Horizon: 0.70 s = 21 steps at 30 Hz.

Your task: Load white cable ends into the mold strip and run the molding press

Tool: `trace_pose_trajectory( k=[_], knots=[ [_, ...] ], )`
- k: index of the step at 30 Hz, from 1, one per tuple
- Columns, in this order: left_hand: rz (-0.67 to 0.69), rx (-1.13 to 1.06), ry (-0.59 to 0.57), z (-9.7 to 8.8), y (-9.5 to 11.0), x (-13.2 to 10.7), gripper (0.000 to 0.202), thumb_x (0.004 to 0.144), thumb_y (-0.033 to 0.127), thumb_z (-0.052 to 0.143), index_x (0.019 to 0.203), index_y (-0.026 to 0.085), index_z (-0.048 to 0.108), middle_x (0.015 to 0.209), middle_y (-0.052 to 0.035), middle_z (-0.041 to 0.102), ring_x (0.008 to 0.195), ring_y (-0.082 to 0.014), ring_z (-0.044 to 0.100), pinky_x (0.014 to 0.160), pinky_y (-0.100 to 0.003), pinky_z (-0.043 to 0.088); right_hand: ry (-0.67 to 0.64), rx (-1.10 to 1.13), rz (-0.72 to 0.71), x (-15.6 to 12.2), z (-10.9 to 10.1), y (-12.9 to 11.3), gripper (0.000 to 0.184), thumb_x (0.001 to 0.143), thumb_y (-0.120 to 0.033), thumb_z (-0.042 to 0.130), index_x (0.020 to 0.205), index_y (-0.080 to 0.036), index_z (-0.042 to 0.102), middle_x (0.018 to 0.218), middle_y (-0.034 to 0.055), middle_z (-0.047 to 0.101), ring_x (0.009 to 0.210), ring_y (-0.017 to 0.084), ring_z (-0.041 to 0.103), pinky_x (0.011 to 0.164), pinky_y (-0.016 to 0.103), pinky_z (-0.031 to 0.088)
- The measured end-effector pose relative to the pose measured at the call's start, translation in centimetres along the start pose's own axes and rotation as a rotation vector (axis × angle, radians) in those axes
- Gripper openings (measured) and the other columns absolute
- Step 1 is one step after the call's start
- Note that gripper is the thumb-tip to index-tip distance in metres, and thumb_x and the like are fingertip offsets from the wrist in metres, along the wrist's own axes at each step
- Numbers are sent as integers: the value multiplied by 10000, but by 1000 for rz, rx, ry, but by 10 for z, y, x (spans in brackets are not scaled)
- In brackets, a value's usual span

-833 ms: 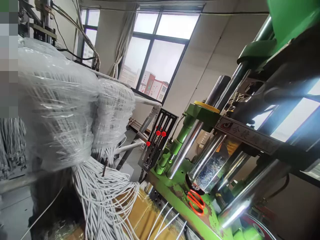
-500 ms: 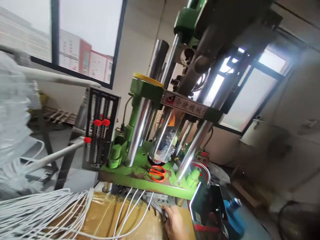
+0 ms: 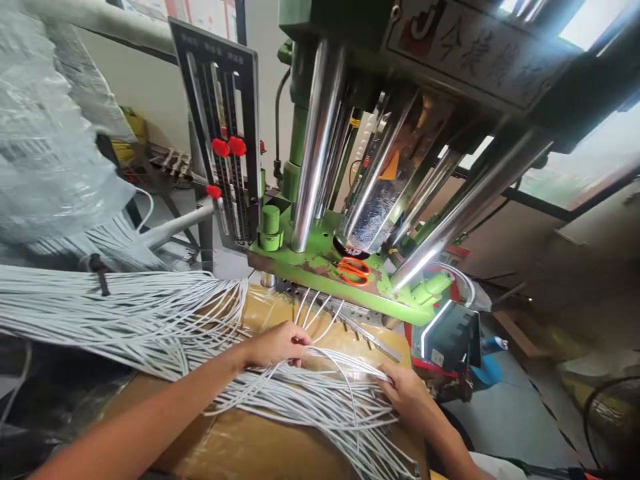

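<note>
A large bundle of thin white cables (image 3: 300, 400) runs from the left across the brown-covered worktop. My left hand (image 3: 280, 345) is pinched closed on some of these cables near the middle. Farther right, my right hand (image 3: 403, 390) wraps its fingers round the end of a bunch of them. Several white cables rise just beyond my left hand into the perforated metal plate (image 3: 325, 303) under the green machine base. A narrow metal bar (image 3: 375, 337) lies slanted between that plate and my right hand, touched by neither hand.
The green press (image 3: 300, 263) with shiny columns (image 3: 320, 147) stands ahead. Orange-handled scissors (image 3: 354, 271) lie on its base. On the left are a slotted panel (image 3: 220, 133) with red knobs and plastic wrapping (image 3: 65, 147). A dark control box (image 3: 453, 337) is at right.
The view has tipped down and nearer to the worktop. My right hand has let go of the metal bar and holds cables. My left hand has come into view.
</note>
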<state>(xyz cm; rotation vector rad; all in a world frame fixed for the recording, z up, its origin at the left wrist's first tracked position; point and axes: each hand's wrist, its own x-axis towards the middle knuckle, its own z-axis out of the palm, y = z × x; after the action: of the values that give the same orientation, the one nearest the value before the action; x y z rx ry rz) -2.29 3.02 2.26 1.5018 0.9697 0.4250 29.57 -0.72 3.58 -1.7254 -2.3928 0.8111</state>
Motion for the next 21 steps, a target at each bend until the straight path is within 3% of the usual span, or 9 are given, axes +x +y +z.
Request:
trace_pose_trajectory(
  k=[2, 4, 7, 9, 13, 16, 18, 21],
  knots=[
    [-13, -18, -14, -1, -1, 1, 188, 762, 307, 571, 723, 136, 639, 618, -7, 623, 587, -139, 538, 577, -224, 363, -8, 20, -2, -7, -1, 13, 253, 853, -246, 473, 973, -225, 695, 952, 46, 735, 880, 214, 658, 792, 313, 493],
    [-20, -12, -22, 0, -2, 1, 173, 749, 287, 566, 682, 139, 623, 611, -12, 632, 571, -133, 532, 558, -222, 353, 68, 31, -12, -11, 4, 13, 334, 808, -249, 557, 1125, -227, 658, 1130, 69, 694, 1048, 245, 620, 928, 373, 467],
    [-37, -9, -30, 3, -2, 2, 158, 727, 271, 566, 682, 135, 633, 589, -17, 635, 545, -129, 520, 532, -221, 339, 213, 38, -74, -5, 16, -9, 416, 819, -293, 590, 1219, -181, 611, 1219, 123, 635, 1153, 285, 549, 1012, 461, 410],
    [-53, -6, -28, 4, -2, 3, 176, 720, 283, 580, 726, 129, 663, 567, -13, 629, 538, -129, 513, 523, -220, 332, 208, 76, -137, 8, 24, -32, 419, 853, -322, 575, 1238, -160, 596, 1213, 140, 628, 1149, 290, 542, 1007, 478, 406],
    [-73, 4, -36, 4, 0, 1, 235, 730, 342, 600, 764, 124, 681, 580, -13, 635, 531, -125, 495, 512, -219, 322, 104, 161, -191, 39, 36, -67, 385, 833, -283, 626, 1204, -183, 620, 1120, 103, 683, 1043, 258, 606, 925, 407, 463],
    [-73, 41, -45, 4, 2, -1, 277, 764, 391, 581, 764, 125, 661, 614, -15, 636, 552, -130, 508, 524, -222, 338, 18, 206, -219, 56, 37, -69, 200, 863, -239, 578, 1024, -197, 689, 906, 21, 732, 803, 164, 663, 713, 258, 507],
    [-66, 84, -45, 7, 4, -2, 282, 788, 398, 557, 802, 131, 646, 658, -16, 639, 604, -151, 545, 559, -231, 375, -39, 205, -243, 61, 35, -67, 162, 884, -256, 559, 882, -182, 703, 727, -17, 711, 617, 122, 626, 546, 206, 462],
    [-21, 211, 42, 20, 10, -5, 216, 830, 335, 513, 841, 151, 626, 776, -35, 634, 748, -195, 568, 678, -274, 407, -11, 136, -251, 55, 31, -73, 180, 898, -238, 537, 816, -172, 683, 678, -5, 671, 589, 130, 581, 534, 232, 437]
  ],
)
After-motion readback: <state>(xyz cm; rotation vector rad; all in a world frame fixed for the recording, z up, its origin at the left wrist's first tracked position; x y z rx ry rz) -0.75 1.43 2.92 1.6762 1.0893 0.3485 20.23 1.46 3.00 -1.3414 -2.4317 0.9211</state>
